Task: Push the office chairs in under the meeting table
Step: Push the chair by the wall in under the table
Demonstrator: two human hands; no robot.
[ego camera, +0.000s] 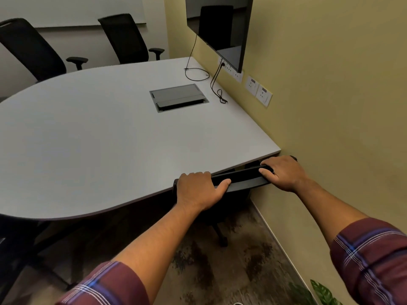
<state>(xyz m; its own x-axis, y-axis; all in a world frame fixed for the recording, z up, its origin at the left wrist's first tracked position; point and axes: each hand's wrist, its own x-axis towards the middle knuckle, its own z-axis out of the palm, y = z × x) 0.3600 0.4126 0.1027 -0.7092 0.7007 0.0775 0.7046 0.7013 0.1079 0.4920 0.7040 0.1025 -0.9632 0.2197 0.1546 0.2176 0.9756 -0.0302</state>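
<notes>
Black chair back — left hand, right hand gripping it — no legible writing.

Left hand and right hand clamped over the top edge of a black chair back, pressed against the near right edge of the grey bench. Chair base on the patterned carpet below. Two more black chairs at the far side. Wall screen at far right.
</notes>
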